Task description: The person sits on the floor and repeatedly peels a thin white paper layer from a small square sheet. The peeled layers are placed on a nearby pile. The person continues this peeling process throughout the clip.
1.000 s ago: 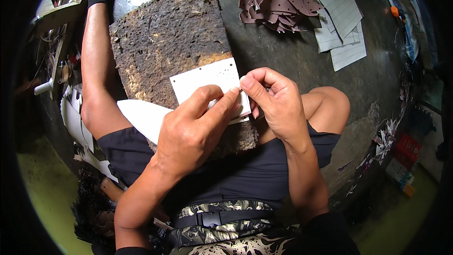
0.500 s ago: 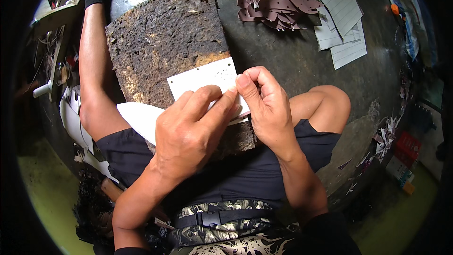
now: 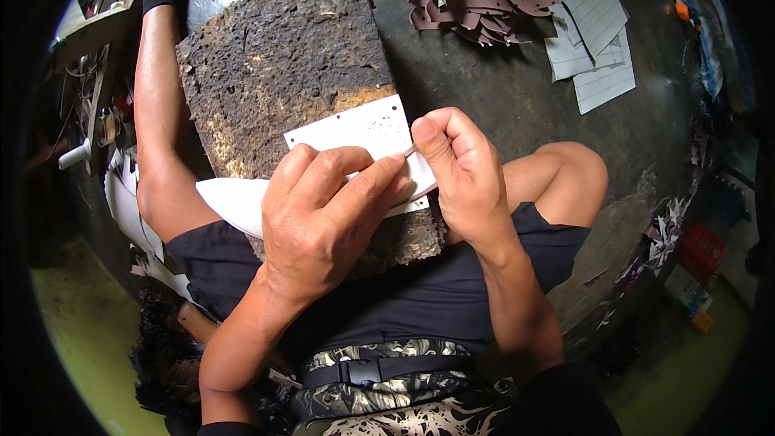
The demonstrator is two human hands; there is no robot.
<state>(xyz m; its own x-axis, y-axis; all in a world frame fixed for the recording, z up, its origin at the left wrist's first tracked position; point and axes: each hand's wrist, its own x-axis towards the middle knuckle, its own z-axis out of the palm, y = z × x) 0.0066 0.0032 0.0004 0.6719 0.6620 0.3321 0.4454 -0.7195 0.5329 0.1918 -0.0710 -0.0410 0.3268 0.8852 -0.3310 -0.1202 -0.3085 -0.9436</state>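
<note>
The left hand [image 3: 311,222] presses its fingertips down over the holed white sheet [image 3: 355,125] on the rough board [image 3: 282,56], whether gripping the pointed white piece [image 3: 232,200] beneath I cannot tell, while the right hand [image 3: 467,173] pinches a thin brownish strip [image 3: 409,150] beside them

Beyond the obstructing hands [image 3: 311,222], the board [image 3: 278,48] lies open.

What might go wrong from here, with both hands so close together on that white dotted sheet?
The white dotted sheet could slip or turn, since it lies on a rough, uneven board under the left hand.
The thin brownish strip at the right hand might tear or pull askew if tugged.
The pointed white piece juts past the board's edge, so the left hand could knock it out of place.
</note>
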